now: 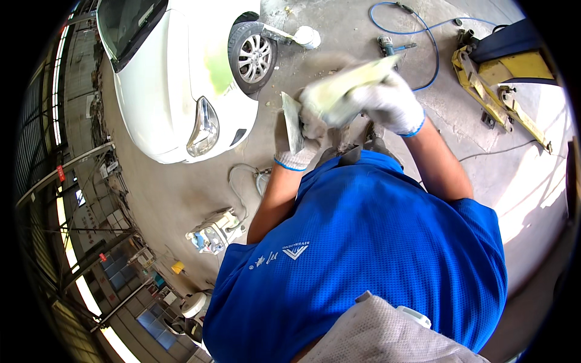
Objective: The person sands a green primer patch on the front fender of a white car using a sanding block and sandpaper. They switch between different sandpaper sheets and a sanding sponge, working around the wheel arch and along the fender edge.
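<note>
Head view, only one up. Person in blue shirt (363, 230), looking down at own gloved hands, mid-floor, beside front of white car (181, 66).

L hand (307, 147): fingers curled up round a thin grey plate (292, 123), plate tilted near upright, face to the car side; closed on it AFAICT, far fingers partly hidden. R hand (390, 106): wrapped round near end of a pale yellow-green slab (362, 78), held in the air slanting across above L hand. Slab motion-blurred; exact finger placement, contact w/ plate: can't tell.

Handling, my guess: both lt. wt., one-handed. Plate looks stiff, thin-edged; best held low, near palm, faces left free. Slab prob. flexes a bit; coating, if wet, would be slick, so grip the end nearest R palm, keep off far edge. Neither looks fragile; gloves prob. help grip but dull feel.

Around: yellow-green patch (218, 68) on car's fender, next to front wheel (253, 58); white tub (307, 37) on floor nr. wheel; air tool (385, 45) beside blue hose (437, 51); yellow lift arm (478, 91) off to R.
</note>
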